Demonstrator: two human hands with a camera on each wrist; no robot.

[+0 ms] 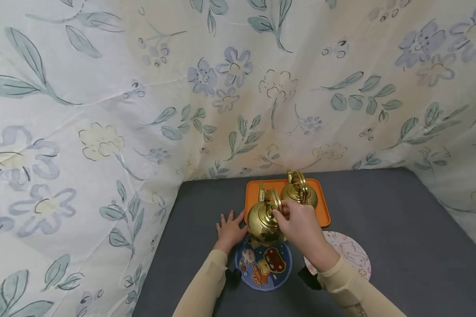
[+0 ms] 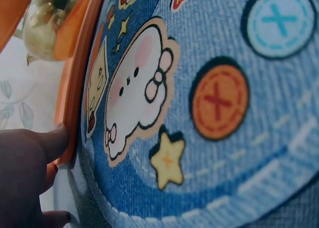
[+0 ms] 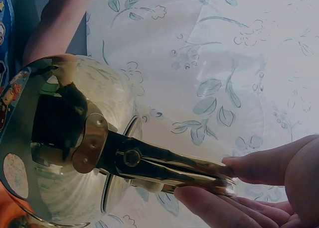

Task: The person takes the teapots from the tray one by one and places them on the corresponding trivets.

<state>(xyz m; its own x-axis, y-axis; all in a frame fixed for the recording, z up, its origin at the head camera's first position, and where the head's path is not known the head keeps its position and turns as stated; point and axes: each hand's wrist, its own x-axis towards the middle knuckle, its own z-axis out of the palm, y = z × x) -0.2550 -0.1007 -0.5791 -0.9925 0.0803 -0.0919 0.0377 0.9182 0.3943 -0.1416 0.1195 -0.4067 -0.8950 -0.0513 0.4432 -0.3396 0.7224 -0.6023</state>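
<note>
The brass kettle (image 1: 263, 222) sits at the near left corner of the orange tray (image 1: 326, 216), its base partly over the far edge of the blue cartoon mat (image 1: 263, 266), and we hold it by its handle (image 3: 164, 164) with our right hand (image 1: 299, 224), the thumb and fingers (image 3: 219, 215) pinching the brass strip from both sides. Our left hand (image 1: 230, 229) lies flat on the grey table (image 1: 400, 246) just left of the kettle, fingers spread and straight, with the fingertips (image 2: 55, 141) touching the tray's orange rim. A second brass kettle (image 1: 299, 191) stands farther back on the tray. A pale round mat (image 1: 355, 255) lies to the right of the blue one, partly under our right wrist.
</note>
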